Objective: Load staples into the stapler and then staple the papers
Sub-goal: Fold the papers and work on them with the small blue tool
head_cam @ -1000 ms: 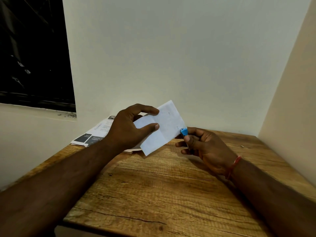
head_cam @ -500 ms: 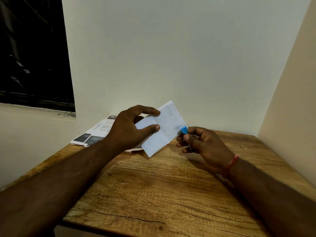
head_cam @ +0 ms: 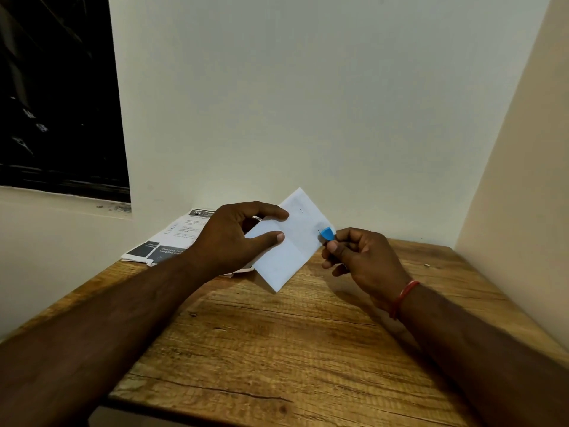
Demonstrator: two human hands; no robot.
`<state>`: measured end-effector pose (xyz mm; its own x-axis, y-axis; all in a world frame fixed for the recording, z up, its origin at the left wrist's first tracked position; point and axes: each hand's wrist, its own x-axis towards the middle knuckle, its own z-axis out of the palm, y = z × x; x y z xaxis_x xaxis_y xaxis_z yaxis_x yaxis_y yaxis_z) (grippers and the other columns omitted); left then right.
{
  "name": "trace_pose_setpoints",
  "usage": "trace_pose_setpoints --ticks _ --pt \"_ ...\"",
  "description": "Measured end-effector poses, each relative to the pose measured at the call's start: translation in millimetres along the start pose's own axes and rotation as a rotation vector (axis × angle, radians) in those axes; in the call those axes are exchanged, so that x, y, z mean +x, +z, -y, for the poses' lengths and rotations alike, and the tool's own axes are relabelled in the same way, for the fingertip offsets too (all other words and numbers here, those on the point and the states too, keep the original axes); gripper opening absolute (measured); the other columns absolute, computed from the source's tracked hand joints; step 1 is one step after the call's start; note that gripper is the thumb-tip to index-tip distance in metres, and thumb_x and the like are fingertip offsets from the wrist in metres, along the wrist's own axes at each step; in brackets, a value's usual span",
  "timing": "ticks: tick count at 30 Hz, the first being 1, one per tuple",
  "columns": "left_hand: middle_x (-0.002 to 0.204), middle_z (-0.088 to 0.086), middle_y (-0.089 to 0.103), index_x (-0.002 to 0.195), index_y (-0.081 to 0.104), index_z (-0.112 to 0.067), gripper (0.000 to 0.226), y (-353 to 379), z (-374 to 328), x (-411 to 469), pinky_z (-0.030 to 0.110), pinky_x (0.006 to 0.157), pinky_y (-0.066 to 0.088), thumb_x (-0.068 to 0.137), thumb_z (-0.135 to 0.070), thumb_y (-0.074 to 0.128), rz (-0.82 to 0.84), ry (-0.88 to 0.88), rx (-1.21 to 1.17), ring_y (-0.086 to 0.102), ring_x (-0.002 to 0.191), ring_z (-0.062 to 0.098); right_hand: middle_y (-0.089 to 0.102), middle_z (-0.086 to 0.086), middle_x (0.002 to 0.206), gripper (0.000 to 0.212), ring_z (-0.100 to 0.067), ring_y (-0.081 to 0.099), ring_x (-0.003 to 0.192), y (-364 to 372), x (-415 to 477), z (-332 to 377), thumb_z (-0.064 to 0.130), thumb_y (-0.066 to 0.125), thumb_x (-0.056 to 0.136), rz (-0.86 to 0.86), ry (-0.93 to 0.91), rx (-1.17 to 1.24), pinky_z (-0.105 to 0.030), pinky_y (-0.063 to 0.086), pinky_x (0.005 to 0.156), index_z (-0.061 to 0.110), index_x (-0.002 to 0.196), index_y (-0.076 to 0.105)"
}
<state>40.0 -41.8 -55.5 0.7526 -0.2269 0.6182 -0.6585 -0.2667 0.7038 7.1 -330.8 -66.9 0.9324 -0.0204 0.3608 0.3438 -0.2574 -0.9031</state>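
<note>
My left hand [head_cam: 228, 238] pinches the folded paper [head_cam: 295, 251] above the counter [head_cam: 277, 349]; my right hand [head_cam: 366, 257] grips the blue stapler [head_cam: 327, 233] at its 3 o'clock edge.

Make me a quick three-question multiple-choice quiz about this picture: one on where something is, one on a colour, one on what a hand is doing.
1. Where do the printed papers lie?
A. at the back left of the table
B. on the floor
C. on the windowsill

2. What colour is the bit of the stapler that shows at the right hand?
A. red
B. blue
C. green

3. What is the left hand doing?
A. lying flat on the wood
B. holding the folded white paper between thumb and fingers
C. pointing at the window

Answers:
1 A: the printed sheets rest on the far left corner of the wooden top.
2 B: a blue tip shows above the curled fingers, at the paper's edge.
3 B: the thumb lies across the paper's front and a finger curls over its top.
</note>
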Motion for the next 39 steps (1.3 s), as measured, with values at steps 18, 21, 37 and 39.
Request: trace_pose_setpoints --ticks 18,21,37,39 --pt "0.126 -0.016 0.082 0.12 0.084 -0.042 0.035 -1 -5 -2 0.02 0.072 0.064 0.092 -0.023 0.096 -0.046 0.052 0.043 0.082 0.102 0.004 0.083 -0.02 0.114 0.023 -0.027 0.081 0.092 12 -15 -1 0.013 0.083 0.086 0.273 0.182 0.439 -0.035 0.066 0.072 0.007 0.108 0.079" --pt "0.127 -0.014 0.082 0.121 0.083 -0.041 0.036 -1 -7 -4 0.019 0.072 0.063 0.092 -0.023 0.095 -0.039 0.055 0.059 0.082 0.103 0.006 0.085 -0.016 0.112 0.023 -0.027 0.082 0.094 12 -16 0 0.016 0.085 0.085 0.257 0.167 0.389 -0.036 0.067 0.073 0.01 0.107 0.079" --pt "0.125 -0.009 0.083 0.124 0.083 -0.043 0.038 2 -8 -4 0.025 0.076 0.068 0.092 -0.027 0.096 -0.022 0.028 0.079 0.082 0.102 0.009 0.086 -0.014 0.107 0.03 -0.018 0.078 0.083 10 -16 4 0.014 0.076 0.098 0.226 0.105 0.184 -0.034 0.06 0.071 -0.006 0.12 0.074" --pt "0.124 -0.009 0.083 0.124 0.083 -0.043 0.038 2 -8 -4 0.029 0.078 0.07 0.092 -0.028 0.096 -0.025 0.026 0.08 0.083 0.101 0.008 0.086 -0.014 0.106 0.023 -0.02 0.078 0.085 7 -13 3 0.01 0.072 0.104 0.212 0.071 0.119 -0.037 0.061 0.074 -0.005 0.121 0.075"
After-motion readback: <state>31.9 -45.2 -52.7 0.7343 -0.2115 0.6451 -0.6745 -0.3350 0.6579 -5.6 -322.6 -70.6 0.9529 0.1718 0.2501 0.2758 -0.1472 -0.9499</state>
